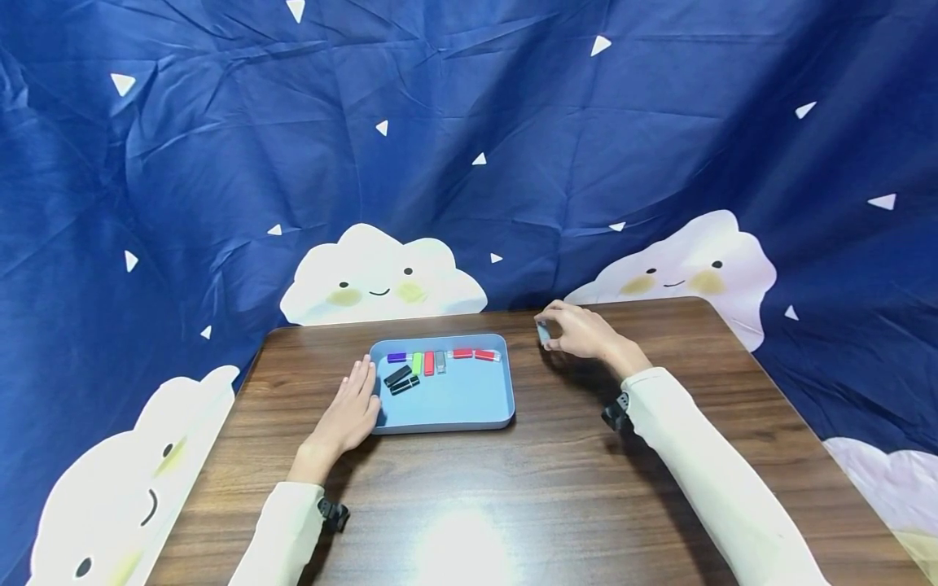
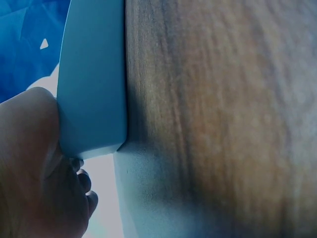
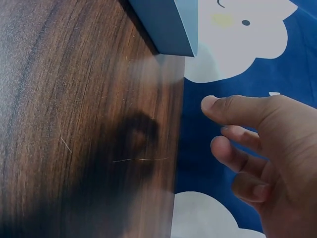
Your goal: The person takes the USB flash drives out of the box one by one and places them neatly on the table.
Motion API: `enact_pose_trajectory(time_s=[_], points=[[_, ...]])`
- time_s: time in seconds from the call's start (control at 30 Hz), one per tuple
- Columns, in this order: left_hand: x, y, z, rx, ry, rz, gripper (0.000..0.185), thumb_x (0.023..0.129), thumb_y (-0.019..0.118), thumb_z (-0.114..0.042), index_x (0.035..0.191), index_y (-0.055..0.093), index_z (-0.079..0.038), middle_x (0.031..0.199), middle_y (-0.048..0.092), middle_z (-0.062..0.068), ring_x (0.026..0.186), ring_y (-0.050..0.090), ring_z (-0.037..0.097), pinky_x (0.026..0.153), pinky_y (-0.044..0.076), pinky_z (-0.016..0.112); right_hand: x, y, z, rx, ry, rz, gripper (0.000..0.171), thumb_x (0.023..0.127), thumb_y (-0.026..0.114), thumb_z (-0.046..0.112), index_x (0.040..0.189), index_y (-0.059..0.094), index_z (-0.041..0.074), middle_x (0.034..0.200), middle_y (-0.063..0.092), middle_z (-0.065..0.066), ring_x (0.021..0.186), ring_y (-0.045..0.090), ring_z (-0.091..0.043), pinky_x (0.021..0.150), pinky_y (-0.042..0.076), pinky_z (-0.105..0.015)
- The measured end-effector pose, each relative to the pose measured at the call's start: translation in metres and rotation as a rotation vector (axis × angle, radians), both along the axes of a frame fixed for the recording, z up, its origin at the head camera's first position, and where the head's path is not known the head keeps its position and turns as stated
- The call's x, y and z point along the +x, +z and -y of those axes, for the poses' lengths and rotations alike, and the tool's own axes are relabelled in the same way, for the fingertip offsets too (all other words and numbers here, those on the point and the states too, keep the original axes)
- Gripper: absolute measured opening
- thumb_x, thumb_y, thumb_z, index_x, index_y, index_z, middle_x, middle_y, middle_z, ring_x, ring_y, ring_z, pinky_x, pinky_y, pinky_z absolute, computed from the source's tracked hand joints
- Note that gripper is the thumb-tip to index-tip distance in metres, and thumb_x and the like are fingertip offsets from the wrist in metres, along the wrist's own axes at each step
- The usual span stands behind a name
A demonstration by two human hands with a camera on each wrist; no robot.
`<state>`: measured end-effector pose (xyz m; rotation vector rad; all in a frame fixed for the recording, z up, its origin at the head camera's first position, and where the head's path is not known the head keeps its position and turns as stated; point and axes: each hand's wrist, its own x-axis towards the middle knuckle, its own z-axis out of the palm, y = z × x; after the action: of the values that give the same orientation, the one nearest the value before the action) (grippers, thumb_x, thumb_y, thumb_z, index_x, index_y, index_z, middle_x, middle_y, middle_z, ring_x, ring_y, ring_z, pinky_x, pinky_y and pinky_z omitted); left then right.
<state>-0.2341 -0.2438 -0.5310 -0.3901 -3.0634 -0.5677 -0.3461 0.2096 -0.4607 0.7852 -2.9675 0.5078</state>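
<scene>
Small grey stick, apparently a USB flash drive like those in the tray, pinched between fingertips of right hand above the far part of the wooden surface, right of the blue tray. Left hand open, fingers straight, resting flat against the tray's left wall. Inside the tray: purple, green, red, grey and black sticks grouped along the far edge.

Handling, by judgement: light, rigid, smooth plastic, likely slippery; narrow body best taken across its long sides with thumb and forefinger; not fragile.

Head view: whole layout and the pinch. Left wrist view: only the tray's outer wall touching the palm. Right wrist view: curled fingers and tray corner; the stick itself hidden.
</scene>
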Motion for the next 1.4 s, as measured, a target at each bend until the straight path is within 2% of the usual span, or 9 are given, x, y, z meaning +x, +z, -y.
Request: enact_pose_trajectory(time_s=[0.6,1.4], points=[[-0.001,0.003,-0.001,-0.016,-0.005,0.0,0.065,0.112,0.036,-0.02,0.166,0.017,0.008,0.179,0.008,0.021,0.166,0.012,0.043,0.135,0.017,0.059,-0.007,-0.011,0.0,0.013,-0.03,0.058,0.055,0.089,0.081,0.021,0.142,0.069,0.01,0.145,0.063,-0.012,0.129,0.065,-0.038,0.105,0.054,-0.061],[-0.002,0.001,0.0,-0.013,-0.007,-0.011,0.065,0.111,0.038,-0.019,0.166,0.018,0.009,0.178,0.011,0.023,0.165,0.014,0.044,0.134,0.017,0.06,-0.009,-0.03,-0.001,0.011,-0.044,0.102,0.051,0.09,0.083,0.021,0.139,0.07,0.009,0.141,0.066,-0.009,0.119,0.067,-0.031,0.105,0.054,-0.059]])
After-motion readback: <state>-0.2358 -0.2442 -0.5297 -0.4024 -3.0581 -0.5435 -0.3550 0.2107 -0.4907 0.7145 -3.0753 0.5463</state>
